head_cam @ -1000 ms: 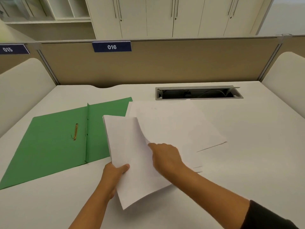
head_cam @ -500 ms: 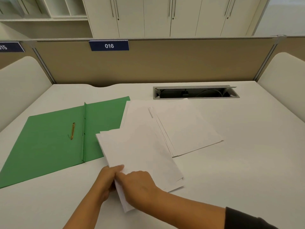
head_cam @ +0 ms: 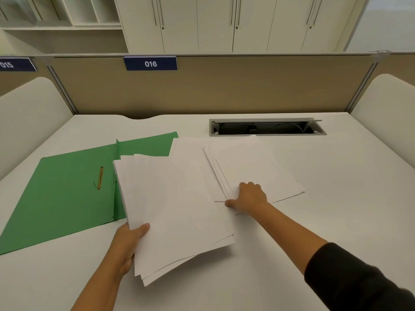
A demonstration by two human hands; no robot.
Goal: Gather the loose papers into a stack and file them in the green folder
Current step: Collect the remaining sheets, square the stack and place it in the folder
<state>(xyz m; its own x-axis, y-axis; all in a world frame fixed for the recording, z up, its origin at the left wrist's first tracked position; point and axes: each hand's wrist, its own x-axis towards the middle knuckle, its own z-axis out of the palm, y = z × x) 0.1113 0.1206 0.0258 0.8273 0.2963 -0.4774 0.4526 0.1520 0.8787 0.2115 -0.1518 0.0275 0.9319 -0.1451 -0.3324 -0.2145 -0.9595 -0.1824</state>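
Left hand [head_cam: 129, 241] grips one paper stack [head_cam: 175, 209], right hand [head_cam: 249, 197] pinches loose sheets [head_cam: 251, 167]; green folder [head_cam: 67, 194] lies open

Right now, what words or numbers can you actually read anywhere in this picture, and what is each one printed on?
"016": white digits on a dark blue plate fixed at the top of the tan partition behind the desk.
"015": on a second blue plate at the far left, cut off by the picture's edge.
The white papers and the green folder show no readable print.
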